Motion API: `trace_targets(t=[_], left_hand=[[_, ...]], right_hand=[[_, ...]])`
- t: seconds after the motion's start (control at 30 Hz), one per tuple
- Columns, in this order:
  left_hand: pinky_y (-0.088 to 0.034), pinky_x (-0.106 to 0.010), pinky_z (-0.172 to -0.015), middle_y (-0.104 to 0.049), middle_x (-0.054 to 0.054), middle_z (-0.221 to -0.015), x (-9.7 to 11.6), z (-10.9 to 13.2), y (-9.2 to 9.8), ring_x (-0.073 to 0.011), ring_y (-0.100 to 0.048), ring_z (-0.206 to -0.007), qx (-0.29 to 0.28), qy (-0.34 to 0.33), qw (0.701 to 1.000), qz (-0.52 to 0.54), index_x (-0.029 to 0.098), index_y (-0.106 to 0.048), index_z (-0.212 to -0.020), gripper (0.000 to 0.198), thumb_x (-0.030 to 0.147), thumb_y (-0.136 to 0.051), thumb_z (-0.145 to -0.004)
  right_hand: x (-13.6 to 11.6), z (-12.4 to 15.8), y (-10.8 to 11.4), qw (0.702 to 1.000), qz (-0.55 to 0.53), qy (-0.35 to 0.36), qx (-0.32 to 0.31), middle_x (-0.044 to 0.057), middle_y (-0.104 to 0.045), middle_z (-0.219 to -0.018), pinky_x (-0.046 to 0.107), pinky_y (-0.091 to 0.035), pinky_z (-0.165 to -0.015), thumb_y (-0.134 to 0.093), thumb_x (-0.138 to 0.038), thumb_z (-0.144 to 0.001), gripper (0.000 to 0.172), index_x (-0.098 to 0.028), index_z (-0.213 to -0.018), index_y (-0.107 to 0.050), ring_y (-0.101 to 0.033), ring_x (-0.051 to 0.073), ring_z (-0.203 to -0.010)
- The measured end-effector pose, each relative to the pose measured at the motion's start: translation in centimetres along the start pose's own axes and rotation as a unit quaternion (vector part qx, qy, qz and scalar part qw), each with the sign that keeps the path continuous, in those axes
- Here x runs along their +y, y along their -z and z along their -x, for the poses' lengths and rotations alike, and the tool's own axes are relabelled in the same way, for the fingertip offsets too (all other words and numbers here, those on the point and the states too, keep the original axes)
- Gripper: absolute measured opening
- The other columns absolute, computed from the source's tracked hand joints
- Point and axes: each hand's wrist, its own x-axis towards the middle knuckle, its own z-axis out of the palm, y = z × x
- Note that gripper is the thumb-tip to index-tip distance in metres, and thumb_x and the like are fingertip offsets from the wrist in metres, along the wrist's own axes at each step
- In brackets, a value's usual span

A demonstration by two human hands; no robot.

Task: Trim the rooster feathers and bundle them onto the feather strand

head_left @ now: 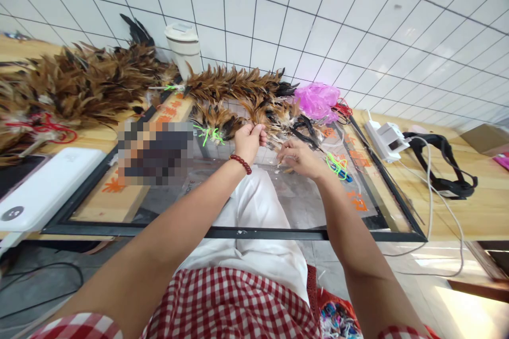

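Reaching forward, both hands, left [248, 140] and right [300, 158], pinch brown feathers [274, 116] above the glass tabletop [294, 201].

There's a pixelated patch [156, 152] on the glass top, so whatever's under it is anyone's guess. Left hand [248, 140] fingertips are buried in the feathers [274, 116] — can't see the grip. White box [43, 185] and feather pile [59, 90] get cut off at the left edge.

You have two hands in view, left hand [248, 140] and right hand [301, 159]. One large feather pile [79, 85], one long feather bundle [238, 83], one white cup [184, 48], one pink plastic bag [317, 100], one white power bank [47, 185], one bead bracelet [240, 163].
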Motion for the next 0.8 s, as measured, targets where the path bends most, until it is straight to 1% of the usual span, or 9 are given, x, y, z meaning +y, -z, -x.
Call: trace_targets(t=[0.07, 0.1, 0.17, 0.23, 0.37, 0.5, 0.63, 0.8], left_hand=[[-0.042, -0.017, -0.045, -0.055, 0.003, -0.053, 0.1, 0.3, -0.1, -0.0049, -0.050, -0.042, -0.026, 0.027, 0.999, -0.022, 0.011, -0.058, -0.071, 0.013, 0.013, -0.053, -0.084], [-0.044, -0.017, -0.046, -0.056, 0.002, -0.054, 0.2, 0.5, -0.2, -0.0053, -0.052, -0.043, -0.044, 0.047, 0.997, -0.039, 0.011, -0.058, -0.070, 0.014, 0.013, -0.053, -0.084], [-0.047, -0.019, -0.050, -0.060, -0.001, -0.057, 0.2, 0.8, -0.3, -0.0070, -0.056, -0.047, -0.080, 0.089, 0.990, -0.079, 0.010, -0.058, -0.067, 0.017, 0.011, -0.052, -0.084], [-0.049, -0.021, -0.053, -0.063, -0.004, -0.061, 0.2, 1.2, -0.3, -0.0092, -0.060, -0.051, -0.106, 0.117, 0.981, -0.114, 0.010, -0.058, -0.066, 0.019, 0.010, -0.052, -0.084], [-0.051, -0.025, -0.055, -0.064, -0.005, -0.061, 0.0, 1.6, -0.4, -0.0121, -0.062, -0.052, -0.138, 0.148, 0.967, -0.153, 0.011, -0.059, -0.067, 0.017, 0.012, -0.054, -0.083], [-0.052, -0.025, -0.058, -0.065, -0.005, -0.060, 0.0, 1.8, -0.5, -0.0108, -0.061, -0.051, -0.150, 0.166, 0.959, -0.176, 0.011, -0.060, -0.069, 0.015, 0.014, -0.056, -0.083], [-0.051, -0.023, -0.054, -0.063, -0.004, -0.057, 0.1, 2.0, -0.6, -0.0098, -0.059, -0.048, -0.168, 0.174, 0.951, -0.192, 0.011, -0.058, -0.067, 0.019, 0.013, -0.052, -0.085], [-0.043, -0.018, -0.043, -0.057, -0.002, -0.048, 0.0, 2.1, -0.3, -0.0073, -0.052, -0.040, -0.233, 0.155, 0.937, -0.207, 0.011, -0.056, -0.058, 0.024, 0.011, -0.056, -0.082]], right_hand=[[0.0, -0.1, 0.0, 1.000, 0.020, -0.011, 0.000, 0.007, -0.062, -0.093, 0.034, -0.042, -0.084, -0.051, -0.014, -0.080, 0.017, -0.018, -0.081, -0.068, -0.056, 0.020, -0.090], [-0.1, -0.1, 0.0, 0.999, 0.032, -0.027, 0.012, 0.008, -0.063, -0.092, 0.033, -0.042, -0.082, -0.049, -0.014, -0.081, 0.017, -0.017, -0.081, -0.066, -0.056, 0.020, -0.089], [-0.3, -0.2, 0.0, 0.994, 0.062, -0.071, 0.052, 0.008, -0.064, -0.088, 0.031, -0.040, -0.077, -0.046, -0.014, -0.083, 0.017, -0.017, -0.086, -0.063, -0.056, 0.020, -0.085], [-0.6, -0.2, 0.1, 0.988, 0.096, -0.097, 0.078, 0.007, -0.065, -0.085, 0.030, -0.038, -0.073, -0.044, -0.015, -0.086, 0.018, -0.017, -0.091, -0.061, -0.057, 0.020, -0.081], [-1.2, -0.1, 0.1, 0.978, 0.176, -0.078, 0.080, 0.008, -0.066, -0.087, 0.031, -0.034, -0.075, -0.043, -0.019, -0.089, 0.019, -0.017, -0.093, -0.061, -0.057, 0.021, -0.083], [-1.5, -0.1, 0.2, 0.970, 0.229, -0.057, 0.057, 0.009, -0.066, -0.088, 0.033, -0.031, -0.076, -0.040, -0.021, -0.092, 0.022, -0.017, -0.095, -0.062, -0.055, 0.022, -0.086], [-1.8, -0.2, 0.3, 0.967, 0.245, -0.057, 0.051, 0.010, -0.066, -0.089, 0.034, -0.030, -0.077, -0.040, -0.022, -0.092, 0.024, -0.015, -0.097, -0.062, -0.054, 0.023, -0.087], [-2.0, -0.3, 0.3, 0.972, 0.225, -0.052, 0.051, 0.009, -0.067, -0.088, 0.034, -0.031, -0.082, -0.041, -0.022, -0.092, 0.023, -0.017, -0.096, -0.063, -0.055, 0.023, -0.088]])
